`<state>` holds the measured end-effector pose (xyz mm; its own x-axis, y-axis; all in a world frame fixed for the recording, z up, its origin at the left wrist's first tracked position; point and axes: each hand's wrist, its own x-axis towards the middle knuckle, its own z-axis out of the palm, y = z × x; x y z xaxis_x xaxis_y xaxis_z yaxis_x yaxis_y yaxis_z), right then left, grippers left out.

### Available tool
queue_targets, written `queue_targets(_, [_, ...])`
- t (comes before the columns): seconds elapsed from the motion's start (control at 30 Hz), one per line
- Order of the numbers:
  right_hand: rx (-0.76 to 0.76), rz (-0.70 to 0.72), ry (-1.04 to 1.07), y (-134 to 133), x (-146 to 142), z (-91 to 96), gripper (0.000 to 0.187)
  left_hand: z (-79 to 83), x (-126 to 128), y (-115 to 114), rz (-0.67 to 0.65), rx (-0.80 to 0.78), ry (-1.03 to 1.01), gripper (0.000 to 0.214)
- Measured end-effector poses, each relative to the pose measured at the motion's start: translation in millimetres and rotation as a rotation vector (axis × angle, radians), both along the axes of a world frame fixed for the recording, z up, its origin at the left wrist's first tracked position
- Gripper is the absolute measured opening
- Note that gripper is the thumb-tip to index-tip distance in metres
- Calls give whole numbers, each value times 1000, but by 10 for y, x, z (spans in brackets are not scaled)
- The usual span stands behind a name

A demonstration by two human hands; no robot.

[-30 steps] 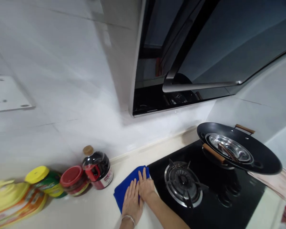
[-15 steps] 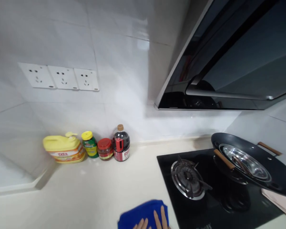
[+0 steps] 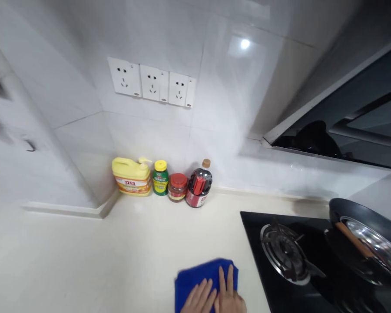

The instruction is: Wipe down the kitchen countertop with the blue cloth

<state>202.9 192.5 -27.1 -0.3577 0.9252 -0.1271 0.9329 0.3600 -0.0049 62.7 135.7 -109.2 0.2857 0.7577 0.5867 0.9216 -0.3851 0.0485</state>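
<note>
A folded blue cloth (image 3: 195,280) lies flat on the pale countertop (image 3: 143,252), left of the stove's edge. My left hand (image 3: 200,299) rests on it, fingers stretched out and flat. Beside it, my right hand (image 3: 230,295) also presses on the cloth, two fingers extended and slightly spread. The two hands are close together, thumbs near each other. Neither hand grips the cloth; their lower parts are cut off by the bottom of the view.
Along the wall stand a yellow detergent jug (image 3: 132,177), a green yellow-capped jar (image 3: 160,178), a red-lidded jar (image 3: 177,188) and a dark sauce bottle (image 3: 199,184). Right are a gas burner (image 3: 285,252), a wok (image 3: 361,213) and a range hood (image 3: 352,130). Sockets (image 3: 152,82) sit above.
The view has turned left, so the bottles, sockets and stove appear farther right. More of both hands shows now; they remain on the blue cloth.
</note>
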Motion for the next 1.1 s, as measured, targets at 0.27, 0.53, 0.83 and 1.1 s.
queue_targets(0.27, [-134, 147, -122, 678, -1722, 441, 69, 551, -1646, 397, 140, -371, -113, 61])
queue_targets(0.53, [-119, 243, 10, 497, -1840, 366, 64, 664, -1950, 127, 158, -319, -9, 56])
queue_targets(0.83, [-57, 250, 171, -15, -428, 270, 56, 959, -2123, -1555, 447, -431, -215, 63])
queue_targets(1.1, [84, 435, 405, 101, -320, 265, 63, 911, -1839, -2816, 831, -539, -189, 64])
